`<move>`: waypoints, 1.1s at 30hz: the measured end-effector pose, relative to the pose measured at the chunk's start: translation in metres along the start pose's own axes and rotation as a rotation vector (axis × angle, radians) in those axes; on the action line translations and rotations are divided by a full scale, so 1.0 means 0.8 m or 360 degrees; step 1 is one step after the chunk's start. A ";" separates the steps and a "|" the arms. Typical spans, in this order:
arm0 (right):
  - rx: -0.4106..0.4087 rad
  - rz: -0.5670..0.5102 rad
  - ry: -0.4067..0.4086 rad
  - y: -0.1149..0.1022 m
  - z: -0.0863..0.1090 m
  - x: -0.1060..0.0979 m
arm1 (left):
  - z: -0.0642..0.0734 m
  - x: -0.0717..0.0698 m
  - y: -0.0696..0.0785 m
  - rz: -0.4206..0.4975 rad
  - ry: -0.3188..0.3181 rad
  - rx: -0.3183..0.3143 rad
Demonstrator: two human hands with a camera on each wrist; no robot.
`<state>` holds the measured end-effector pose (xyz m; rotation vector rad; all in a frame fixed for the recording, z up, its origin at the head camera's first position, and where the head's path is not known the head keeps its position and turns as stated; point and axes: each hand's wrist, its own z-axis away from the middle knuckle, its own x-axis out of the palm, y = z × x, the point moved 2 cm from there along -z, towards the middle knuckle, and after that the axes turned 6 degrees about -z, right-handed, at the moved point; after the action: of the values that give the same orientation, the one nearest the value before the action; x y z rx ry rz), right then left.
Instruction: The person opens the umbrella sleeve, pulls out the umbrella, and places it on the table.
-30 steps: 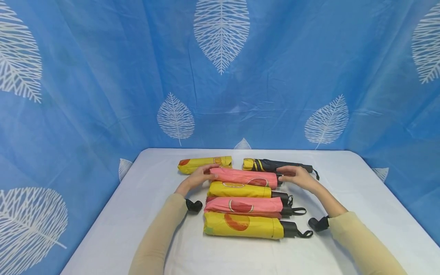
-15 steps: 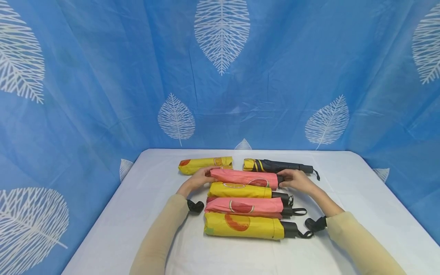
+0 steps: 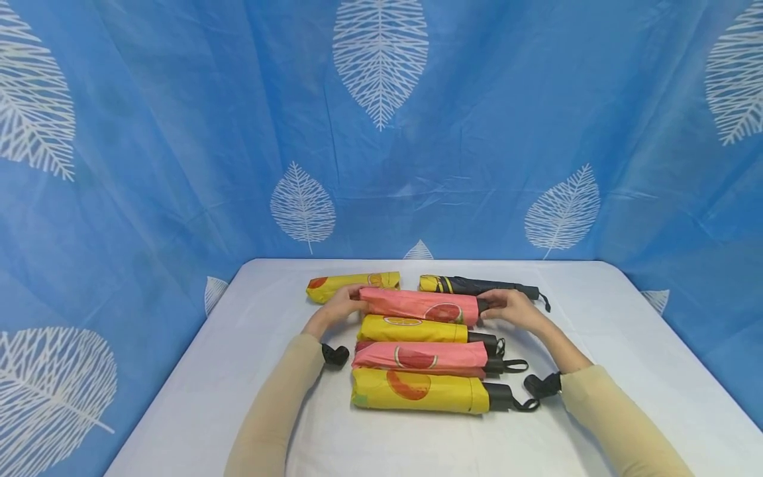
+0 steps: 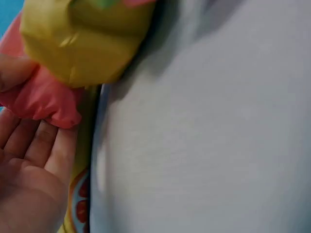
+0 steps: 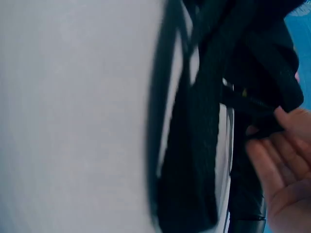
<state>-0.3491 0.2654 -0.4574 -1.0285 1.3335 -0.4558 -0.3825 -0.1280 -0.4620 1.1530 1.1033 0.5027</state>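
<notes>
A folded pink umbrella (image 3: 411, 305) with a watermelon print lies crosswise between the hands, behind a row of other folded umbrellas. At its left end, my left hand (image 3: 336, 308) pinches the pink fabric, thumb above and fingers beneath in the left wrist view. My right hand (image 3: 515, 309) grips the black handle end; in the right wrist view its thumb and fingers (image 5: 265, 167) close about a dark part of it. In front lie a yellow umbrella (image 3: 417, 329), a second pink umbrella (image 3: 441, 356) and a nearer yellow umbrella (image 3: 441, 394), handles to the right.
Behind the held umbrella lie a yellow umbrella (image 3: 334, 286) at left and a black-and-yellow umbrella (image 3: 471, 285) at right. Wrist straps loop from the handles. The white table (image 3: 197, 397) ends at a blue curtain (image 3: 477, 132) with white leaf prints.
My right fingers have closed in on the black handle, and my left hand has taken the pink end. The pink umbrella's left end has risen slightly. The other umbrellas stay in place.
</notes>
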 end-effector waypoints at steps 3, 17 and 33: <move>0.0042 -0.0126 0.0007 -0.003 0.000 -0.004 | -0.003 -0.005 -0.001 0.0048 0.0030 -0.0001; -0.0081 -0.1202 0.0069 -0.032 -0.010 -0.011 | -0.003 -0.024 0.024 0.0383 0.0191 0.0019; -0.0079 -0.1503 0.0278 -0.050 -0.006 0.001 | 0.000 -0.024 0.027 0.0516 0.0279 0.0028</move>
<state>-0.3424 0.2421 -0.4247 -1.6666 0.9348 -1.2368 -0.3858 -0.1350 -0.4343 1.3306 1.0753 0.8607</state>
